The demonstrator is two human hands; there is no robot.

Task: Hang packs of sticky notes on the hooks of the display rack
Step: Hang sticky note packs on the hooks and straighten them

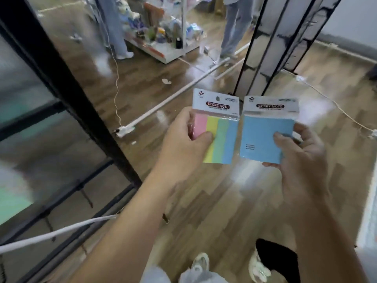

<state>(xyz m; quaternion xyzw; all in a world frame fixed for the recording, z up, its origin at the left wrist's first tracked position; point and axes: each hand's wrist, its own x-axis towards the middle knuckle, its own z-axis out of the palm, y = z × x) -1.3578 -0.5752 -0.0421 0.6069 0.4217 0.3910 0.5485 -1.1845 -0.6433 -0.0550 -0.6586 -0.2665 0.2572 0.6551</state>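
My left hand (pixel 183 144) grips a multicolour sticky note pack (pixel 221 137) with pink, yellow, green and blue strips and a white header card. My right hand (pixel 302 158) holds a plain blue sticky note pack (pixel 263 137) by its lower right corner. Both packs are upright, side by side, in front of me over the wooden floor. The black display rack (pixel 61 82) fills the left side, with short hooks (pixel 87 198) along its lower bars. A second black rack frame (pixel 271 43) stands ahead at the right.
Two people's legs (pixel 232 31) stand by a white shelf of goods (pixel 163 35) at the back. White cables (pixel 155 111) and a power strip lie across the floor. A thick white cable (pixel 51 234) crosses the lower left. My shoes (pixel 200 262) are below.
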